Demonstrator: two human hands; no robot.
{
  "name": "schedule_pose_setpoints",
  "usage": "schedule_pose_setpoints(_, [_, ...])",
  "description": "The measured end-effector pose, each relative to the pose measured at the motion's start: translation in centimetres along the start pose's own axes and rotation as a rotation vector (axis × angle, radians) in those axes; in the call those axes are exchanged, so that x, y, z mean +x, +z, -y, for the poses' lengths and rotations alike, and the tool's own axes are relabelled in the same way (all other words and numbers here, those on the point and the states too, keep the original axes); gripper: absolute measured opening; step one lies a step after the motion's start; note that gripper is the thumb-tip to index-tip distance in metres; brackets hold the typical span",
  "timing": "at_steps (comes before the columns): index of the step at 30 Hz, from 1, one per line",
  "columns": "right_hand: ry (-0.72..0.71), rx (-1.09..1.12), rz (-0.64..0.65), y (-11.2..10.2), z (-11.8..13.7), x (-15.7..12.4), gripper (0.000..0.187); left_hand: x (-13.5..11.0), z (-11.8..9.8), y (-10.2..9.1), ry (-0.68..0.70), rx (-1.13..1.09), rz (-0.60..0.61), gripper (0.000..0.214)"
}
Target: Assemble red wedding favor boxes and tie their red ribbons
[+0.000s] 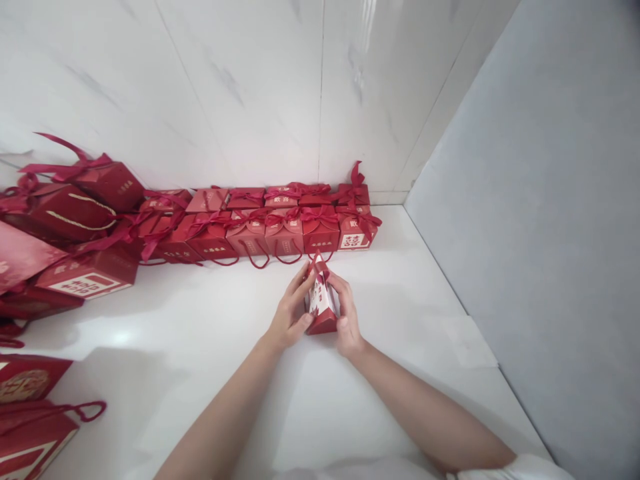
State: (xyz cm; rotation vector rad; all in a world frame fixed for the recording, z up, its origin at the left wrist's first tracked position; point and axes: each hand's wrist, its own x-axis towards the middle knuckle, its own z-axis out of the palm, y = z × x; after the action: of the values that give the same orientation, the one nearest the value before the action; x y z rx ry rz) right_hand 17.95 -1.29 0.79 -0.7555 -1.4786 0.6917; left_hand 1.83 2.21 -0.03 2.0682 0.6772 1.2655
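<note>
Between my two hands stands a small red and white gift box (322,308) on the white tabletop (230,380), its sides narrowing toward a pointed top. My left hand (291,312) presses against its left side, fingers reaching up toward the peak and thumb near the lower front. On the opposite side my right hand (347,313) is curved around the box, with the thumb low at the front corner. Just behind it sits a red gift box with a ribbon bow (321,233), part of a double row along the wall. The far side of the held box is hidden.
Against the tiled wall (260,87) runs the double row of ribboned boxes, ending at a box with a white label (354,241). More red boxes (95,273) are piled at the left, and others (35,437) lie at the lower left. A grey panel (540,220) borders the right side.
</note>
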Motion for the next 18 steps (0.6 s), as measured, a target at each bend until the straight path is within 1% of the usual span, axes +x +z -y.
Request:
schedule_pose_setpoints(4, [0.011, 0.006, 0.001, -0.06, 0.15, 0.16, 0.055, 0.11, -0.25, -0.15, 0.047, 0.096, -0.016, 0.070])
schedule_pose_setpoints(9, [0.049, 0.068, 0.033, -0.17, -0.06, 0.22, 0.055, -0.03, -0.14, -0.35, 0.075, 0.194, -0.031, 0.066])
schedule_pose_setpoints(12, [0.081, 0.096, 0.040, -0.24, -0.20, 0.21, 0.055, -0.10, -0.09, -0.49, 0.078, 0.201, -0.025, 0.065])
schedule_pose_setpoints(16, [0.051, 0.093, 0.090, -0.42, -0.24, 0.29, 0.061, -0.13, -0.10, -0.67, 0.084, 0.172, 0.010, 0.067])
schedule_pose_setpoints(18, [0.047, 0.087, 0.094, -0.47, -0.28, 0.33, 0.063, -0.14, -0.10, -0.70, 0.091, 0.162, 0.019, 0.069])
